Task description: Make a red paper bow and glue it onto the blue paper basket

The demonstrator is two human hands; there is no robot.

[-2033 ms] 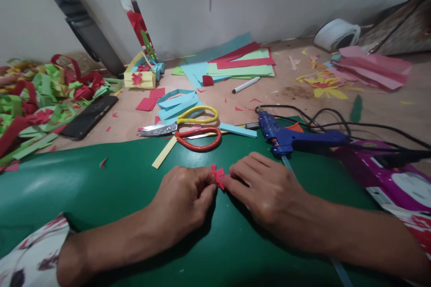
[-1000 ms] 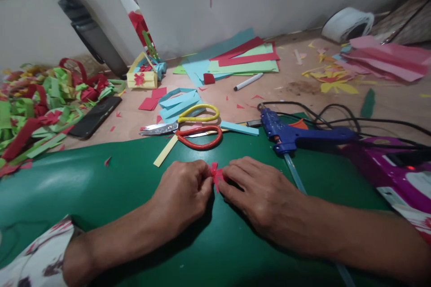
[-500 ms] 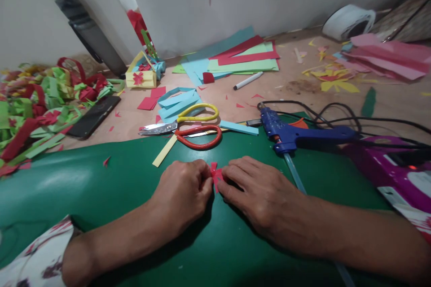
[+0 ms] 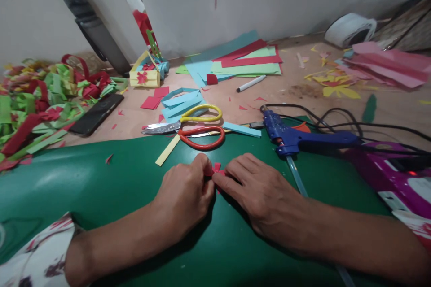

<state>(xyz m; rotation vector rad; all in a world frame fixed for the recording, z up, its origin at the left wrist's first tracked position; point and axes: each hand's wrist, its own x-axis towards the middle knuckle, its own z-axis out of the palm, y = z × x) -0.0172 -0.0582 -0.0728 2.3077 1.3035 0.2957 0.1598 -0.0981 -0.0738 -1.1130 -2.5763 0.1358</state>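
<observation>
- One red paper flower [image 4: 217,168], near side of the scissors [image 4: 179,126], largely covered by fingers; as I judge it, a petal could tear or crease should the two grips pull against each other.
- One blind spot, same place: fingertips hide most of the flower from my view, so a crooked bend could pass unnoticed.
- One blue glue gun [image 4: 286,139], right of the scissors, its glue stick [image 4: 296,177] running under the right forearm [image 4: 340,226]; a shift of that arm could, I reckon, swing the gun. Whether the nozzle is hot, I cannot tell.
- One left hand [image 4: 185,197], near side of the scissors: fingers curled in, thumb and forefinger pinched closed on the flower's left side.
- One right hand [image 4: 262,186], near side and to the right of the scissors: fingers bent, thumb and fingertips drawn together on the flower's right side; how firmly, I cannot tell.
</observation>
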